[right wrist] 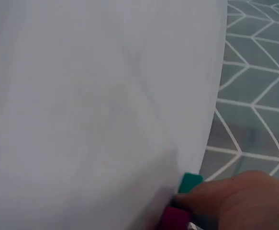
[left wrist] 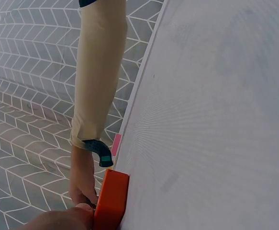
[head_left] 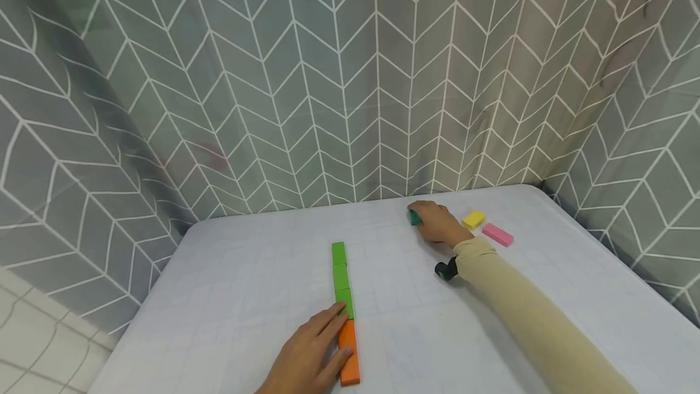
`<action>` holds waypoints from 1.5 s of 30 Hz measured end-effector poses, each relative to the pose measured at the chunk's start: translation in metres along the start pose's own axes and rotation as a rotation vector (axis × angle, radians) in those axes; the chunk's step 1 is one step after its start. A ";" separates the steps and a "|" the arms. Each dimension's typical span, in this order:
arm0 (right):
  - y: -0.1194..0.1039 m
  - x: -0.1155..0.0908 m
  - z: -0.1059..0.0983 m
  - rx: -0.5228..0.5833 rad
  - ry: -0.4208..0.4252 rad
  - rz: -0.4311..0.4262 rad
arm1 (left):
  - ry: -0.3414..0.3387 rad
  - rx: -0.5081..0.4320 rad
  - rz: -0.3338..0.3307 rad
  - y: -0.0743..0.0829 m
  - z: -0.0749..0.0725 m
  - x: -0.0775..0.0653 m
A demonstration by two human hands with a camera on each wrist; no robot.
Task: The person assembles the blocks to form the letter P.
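A straight row of blocks runs away from me on the white table in the head view: several small green blocks [head_left: 340, 275] at the far end, a longer orange block [head_left: 349, 354] at the near end. My left hand [head_left: 312, 351] lies along the row's left side, its extended fingertips touching the nearest green block and its thumb on the orange block [left wrist: 111, 199]. At the far right, my right hand [head_left: 437, 224] pinches a teal block [head_left: 415, 217]. The right wrist view shows this teal block [right wrist: 190, 183] by the fingers, with a magenta block [right wrist: 175, 218] close below, partly hidden.
Just right of my right hand lie a yellow block [head_left: 473, 219] and a pink block [head_left: 497, 235]. A dark strap end [head_left: 447, 269] hangs from the right wrist. Patterned grey curtains [head_left: 355, 78] stand behind the white table [head_left: 246, 272].
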State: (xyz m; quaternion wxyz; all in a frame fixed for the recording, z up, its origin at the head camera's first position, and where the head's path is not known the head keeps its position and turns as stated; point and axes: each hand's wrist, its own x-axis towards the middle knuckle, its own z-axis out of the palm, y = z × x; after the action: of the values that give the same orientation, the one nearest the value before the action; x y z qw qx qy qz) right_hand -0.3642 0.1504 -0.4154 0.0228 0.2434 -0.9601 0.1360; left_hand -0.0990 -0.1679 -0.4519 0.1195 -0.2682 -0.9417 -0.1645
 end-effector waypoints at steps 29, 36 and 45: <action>-0.130 0.047 0.021 0.263 -0.115 -0.258 | -0.170 -0.057 -0.077 0.007 -0.005 0.012; -0.118 0.035 0.013 0.283 -0.093 -0.249 | -0.143 -0.052 -0.081 0.005 -0.007 0.009; -0.051 0.012 -0.004 0.025 0.027 -0.069 | -0.120 -0.039 -0.082 0.004 -0.007 0.005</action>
State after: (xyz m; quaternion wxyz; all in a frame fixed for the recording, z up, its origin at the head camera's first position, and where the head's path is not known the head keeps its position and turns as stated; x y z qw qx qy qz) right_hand -0.3507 0.1032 -0.3976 0.0376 0.2746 -0.9490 0.1503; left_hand -0.0995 -0.1650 -0.4429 0.0507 -0.2413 -0.9539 -0.1709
